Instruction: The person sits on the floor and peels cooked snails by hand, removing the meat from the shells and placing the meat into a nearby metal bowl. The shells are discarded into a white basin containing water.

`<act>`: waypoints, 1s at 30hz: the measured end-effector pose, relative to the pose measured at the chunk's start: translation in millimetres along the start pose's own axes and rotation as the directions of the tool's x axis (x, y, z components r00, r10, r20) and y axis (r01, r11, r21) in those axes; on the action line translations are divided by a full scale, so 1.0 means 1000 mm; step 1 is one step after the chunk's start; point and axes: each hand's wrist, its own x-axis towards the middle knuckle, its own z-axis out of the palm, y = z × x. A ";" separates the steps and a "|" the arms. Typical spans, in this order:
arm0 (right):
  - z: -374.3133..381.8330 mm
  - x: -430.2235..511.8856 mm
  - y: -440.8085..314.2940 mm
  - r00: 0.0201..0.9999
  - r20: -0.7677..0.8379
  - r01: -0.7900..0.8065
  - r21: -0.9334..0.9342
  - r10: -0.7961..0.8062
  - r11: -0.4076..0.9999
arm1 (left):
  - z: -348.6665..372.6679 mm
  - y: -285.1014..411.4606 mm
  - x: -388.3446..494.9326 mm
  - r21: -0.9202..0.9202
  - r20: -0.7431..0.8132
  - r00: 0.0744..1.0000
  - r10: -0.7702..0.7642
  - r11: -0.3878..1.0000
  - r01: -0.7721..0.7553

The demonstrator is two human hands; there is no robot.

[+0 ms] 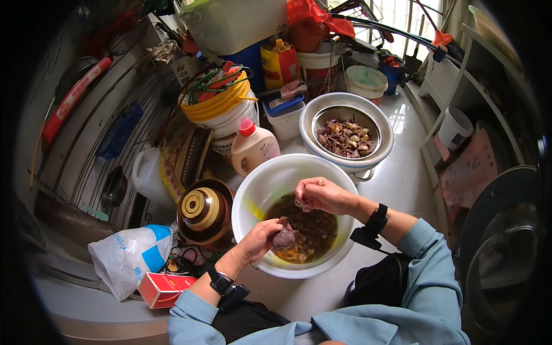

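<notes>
Over a large white plastic basin (254, 189), my left hand (256, 241) grips a soft purplish-brown piece of food (284, 238) between thumb and fingers. My right hand (325, 196) hovers above the far right side of the basin, fingers curled in towards the thumb; whether anything small is pinched there is unclear. Murky brown liquid (317, 235) with loose scraps fills the basin's bottom. Just beyond stands a wide white bowl (385, 125) with a metal strainer (316, 118) inside it, heaped with similar purplish pieces and pale round bits (345, 140).
At the basin's left are a brown lidded jar (200, 209) and a beige detergent bottle (255, 151) with a red cap. Buckets (319, 71) crowd the back. A plastic bag (129, 258) and red box (166, 288) lie near left. Shelving (457, 82) lines the right.
</notes>
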 end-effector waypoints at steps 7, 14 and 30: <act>0.014 -0.002 0.012 0.969 0.040 0.182 -0.783 -0.243 0.594 | -0.010 -0.002 0.006 -0.042 -0.031 0.999 -0.020 0.999 0.019; 0.031 -0.003 0.006 0.975 0.075 0.184 -0.809 -0.211 0.559 | 0.002 -0.003 0.007 0.093 -0.073 0.997 -0.036 0.995 0.043; 0.019 -0.002 0.012 0.989 -0.075 0.031 -0.724 -0.124 0.689 | 0.000 -0.010 0.009 0.222 -0.062 0.997 0.040 0.975 -0.025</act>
